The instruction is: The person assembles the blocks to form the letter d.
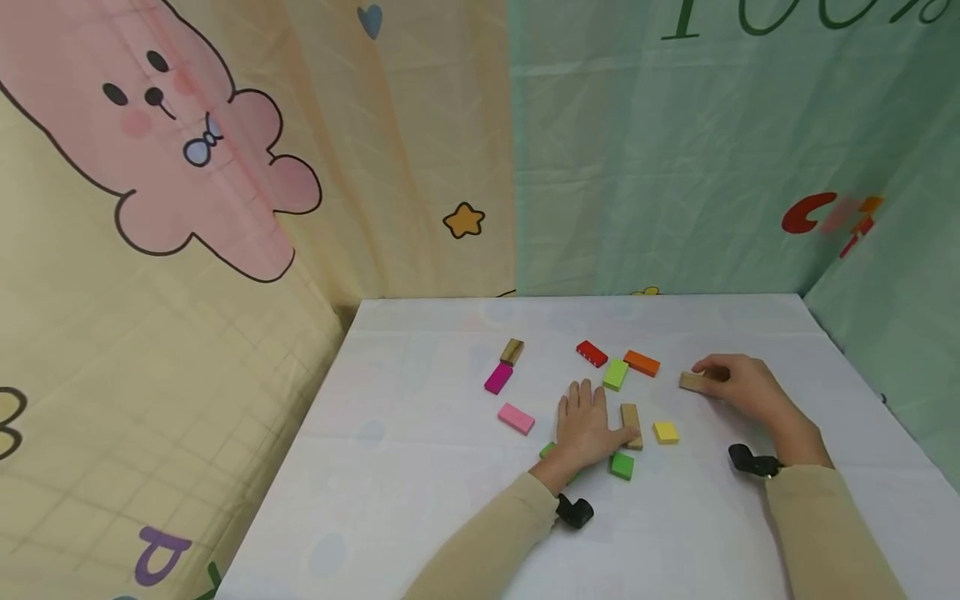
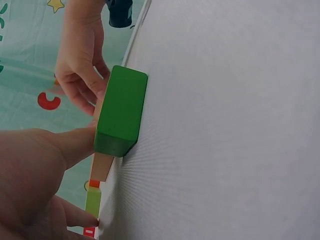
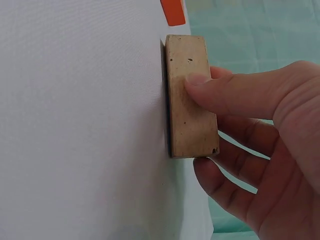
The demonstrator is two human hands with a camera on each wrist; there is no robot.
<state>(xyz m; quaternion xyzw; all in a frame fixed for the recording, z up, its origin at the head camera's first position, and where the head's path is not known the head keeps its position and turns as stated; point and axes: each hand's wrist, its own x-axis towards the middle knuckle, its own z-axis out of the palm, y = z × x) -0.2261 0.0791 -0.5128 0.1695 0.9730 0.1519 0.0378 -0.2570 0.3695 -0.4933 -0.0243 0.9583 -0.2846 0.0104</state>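
My right hand (image 1: 742,390) pinches a plain wooden block (image 3: 192,120) between thumb and fingers, at the right of the white table. In the right wrist view the block stands on its edge, with the thumb on its broad face. My left hand (image 1: 583,425) lies palm down with fingers spread, its thumb across the lower part of another wooden block (image 1: 630,415). A green block (image 1: 622,467) sits just below that thumb and looms large in the left wrist view. A second green block (image 1: 548,450) is partly hidden by the left wrist.
Beyond the left fingers lie a lime block (image 1: 616,374), an orange block (image 1: 642,362) and a red block (image 1: 592,353). Leftward are pink (image 1: 516,418), magenta (image 1: 498,377) and brown (image 1: 512,351) blocks. A yellow block (image 1: 665,432) lies between the hands. Printed curtains hang behind the table.
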